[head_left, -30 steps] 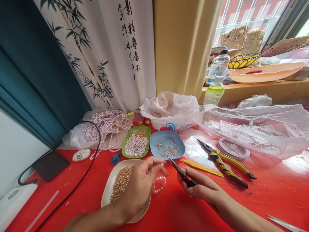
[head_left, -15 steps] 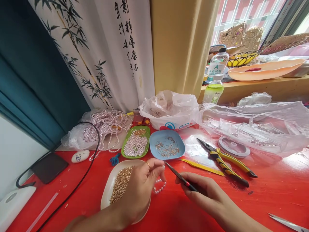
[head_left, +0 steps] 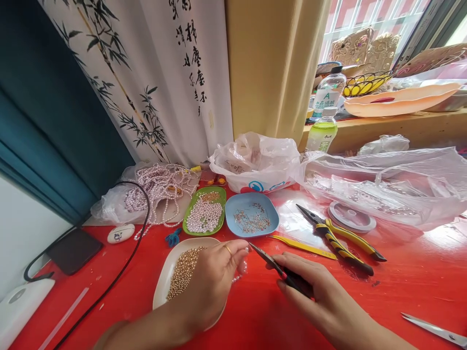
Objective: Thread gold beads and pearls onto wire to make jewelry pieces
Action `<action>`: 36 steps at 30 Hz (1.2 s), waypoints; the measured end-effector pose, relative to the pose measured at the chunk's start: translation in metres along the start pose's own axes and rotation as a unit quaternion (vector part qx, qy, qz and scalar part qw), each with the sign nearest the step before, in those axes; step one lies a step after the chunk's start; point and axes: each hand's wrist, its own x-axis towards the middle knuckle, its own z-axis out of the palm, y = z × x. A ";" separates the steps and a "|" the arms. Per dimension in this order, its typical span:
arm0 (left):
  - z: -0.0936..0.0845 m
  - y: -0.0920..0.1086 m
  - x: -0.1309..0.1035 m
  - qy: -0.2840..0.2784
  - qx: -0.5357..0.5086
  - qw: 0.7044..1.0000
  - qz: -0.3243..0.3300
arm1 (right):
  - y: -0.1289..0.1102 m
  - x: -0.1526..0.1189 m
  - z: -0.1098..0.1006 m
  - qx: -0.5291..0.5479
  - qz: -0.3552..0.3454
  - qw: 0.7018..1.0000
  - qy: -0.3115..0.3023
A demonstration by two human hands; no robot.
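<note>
With thumb and fingers pinched, my left hand (head_left: 211, 282) holds a small string of pearl beads (head_left: 240, 273), partly hidden behind the fingers. It is above the cream plate of gold beads (head_left: 186, 272). Black-handled pliers (head_left: 282, 272) are in my right hand (head_left: 317, 291), their thin tips pointing up and left at my left fingertips. Whether the tips touch anything is too small to tell. Beyond my hands sit a green tray of pearls (head_left: 205, 214) and a blue tray of small metal pins (head_left: 251, 217).
Yellow tweezers (head_left: 304, 248), yellow-black pliers (head_left: 339, 240) and a white spool (head_left: 352, 217) lie to the right. Scissors (head_left: 436, 330) are at the lower right. A black cable (head_left: 124, 272) crosses the left side. Plastic bags (head_left: 255, 163) line the back.
My left hand has turned slightly, and the bead string shows less. The pliers in my right hand have shifted a little, with more of the dark handle now visible.
</note>
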 end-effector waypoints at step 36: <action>0.006 0.010 0.002 0.010 -0.300 0.943 -0.146 | -0.021 0.002 -0.010 0.561 0.321 0.753 -0.123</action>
